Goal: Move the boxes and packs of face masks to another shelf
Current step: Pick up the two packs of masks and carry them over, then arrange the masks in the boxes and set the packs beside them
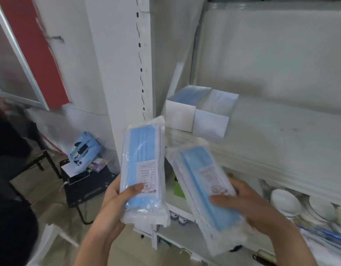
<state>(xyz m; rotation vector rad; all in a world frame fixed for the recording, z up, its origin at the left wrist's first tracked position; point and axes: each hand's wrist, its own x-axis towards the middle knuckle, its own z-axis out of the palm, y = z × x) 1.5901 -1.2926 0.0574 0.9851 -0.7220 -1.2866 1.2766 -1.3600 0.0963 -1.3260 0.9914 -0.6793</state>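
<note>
My left hand (116,200) grips the lower end of a clear plastic pack of blue face masks (142,160), held upright in front of the shelf post. A second pack of blue masks (202,181) is in my right hand (248,204), tilted with its top leaning left. Both packs carry a white printed label. Behind them, at the left end of the white shelf (281,135), two open white boxes of masks stand side by side: the left box (183,110) shows blue masks and the right box (214,116) paler ones.
A white slotted upright post (127,73) borders the shelf on the left. The shelf below holds white bowls (285,202) and stacked dishes. On the floor to the left, a black stool (85,187) carries a blue printed bag (83,150). A dark-clothed person (10,169) stands at the far left.
</note>
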